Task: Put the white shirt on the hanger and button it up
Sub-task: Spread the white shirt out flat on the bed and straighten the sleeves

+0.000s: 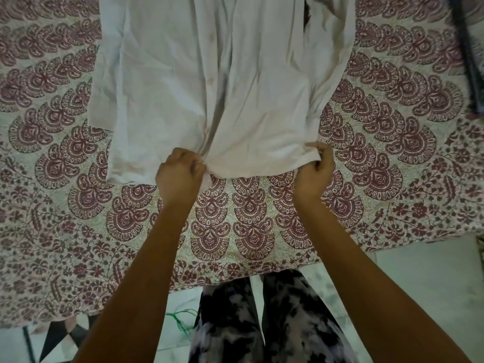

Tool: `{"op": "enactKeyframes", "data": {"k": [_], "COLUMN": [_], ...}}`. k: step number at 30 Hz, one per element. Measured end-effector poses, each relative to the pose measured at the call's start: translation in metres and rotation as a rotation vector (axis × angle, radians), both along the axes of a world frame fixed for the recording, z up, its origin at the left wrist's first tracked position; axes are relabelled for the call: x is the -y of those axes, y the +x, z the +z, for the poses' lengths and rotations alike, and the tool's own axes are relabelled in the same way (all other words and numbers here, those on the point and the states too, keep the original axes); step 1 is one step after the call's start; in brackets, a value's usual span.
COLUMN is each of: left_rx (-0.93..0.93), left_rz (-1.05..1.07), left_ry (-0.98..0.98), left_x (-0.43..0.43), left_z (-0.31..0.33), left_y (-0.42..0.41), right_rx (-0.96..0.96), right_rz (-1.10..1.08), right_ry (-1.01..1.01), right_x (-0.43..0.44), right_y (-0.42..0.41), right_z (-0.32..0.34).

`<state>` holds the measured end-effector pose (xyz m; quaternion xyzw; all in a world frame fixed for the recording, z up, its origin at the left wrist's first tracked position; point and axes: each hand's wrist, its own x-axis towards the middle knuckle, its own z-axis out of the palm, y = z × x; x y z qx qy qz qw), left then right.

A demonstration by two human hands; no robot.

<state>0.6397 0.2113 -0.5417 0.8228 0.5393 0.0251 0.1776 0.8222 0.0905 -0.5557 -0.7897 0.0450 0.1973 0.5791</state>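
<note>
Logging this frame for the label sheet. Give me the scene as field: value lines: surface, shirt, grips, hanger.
surface: patterned bedspread
garment: white shirt, spread flat on the bedspread, hem toward the person
buttons: two buttons show along the front placket; cannot tell if fastened
left grip: pinches the hem at the placket
right grip: pinches the hem near its corner on the picture's right
hanger: not in view
floor: green thread on the tiles

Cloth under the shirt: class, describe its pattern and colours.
The cloth: maroon paisley motifs on cream; head view.
</note>
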Motion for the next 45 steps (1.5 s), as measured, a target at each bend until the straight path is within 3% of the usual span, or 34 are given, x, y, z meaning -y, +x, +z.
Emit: {"op": "enactKeyframes", "data": {"k": [3,6,10,13,15,19,21,24,28,32,39,45], "left_rx": [-0.09,-0.136,-0.212,-0.234,-0.155,0.008,0.016,-0.091,-0.277,-0.393,-0.042,-0.223], "left_rz": [0.119,0.016,-0.309,-0.287,-0.23,-0.274,-0.315,-0.336,-0.308,-0.278,-0.278,-0.328], "left_ry": [-0.042,-0.067,-0.038,0.018,0.104,0.211,0.253,0.283,0.03,-0.049,0.005,-0.171], "left_x": [0.002,0.006,0.017,0.019,0.017,0.009,0.007,0.01,0.018,0.016,0.008,-0.003], "left_z": [0.001,-0.001,-0.016,-0.022,-0.02,-0.01,-0.01,-0.014,-0.021,-0.013,0.002,-0.023], "left_y": [-0.001,0.001,0.003,0.007,0.01,0.004,-0.007,-0.027,-0.029,-0.011,0.061,0.114], "right_rx": [-0.072,-0.062,0.189,0.401,0.419,0.198,0.274,0.4,0.578,0.469,0.249,-0.086], "right_rz": [-0.206,-0.154,0.173,0.479,0.563,0.088,0.028,0.303,0.83,1.019,0.493,0.435], "right_ry": [0.006,0.035,-0.047,-0.167,-0.243,-0.18,-0.249,-0.455,-0.681,-0.719,-0.49,-0.491], "right_x": [0.011,0.017,0.021,0.024,0.028,0.032,0.039,0.058,0.079,0.083,0.036,-0.01], "right_y": [0.003,0.003,0.004,0.009,0.01,0.015,0.016,0.016,0.019,0.017,0.051,0.089], "right_z": [-0.001,-0.002,-0.002,-0.003,-0.005,-0.004,-0.002,-0.005,-0.021,-0.029,-0.016,-0.021]}}
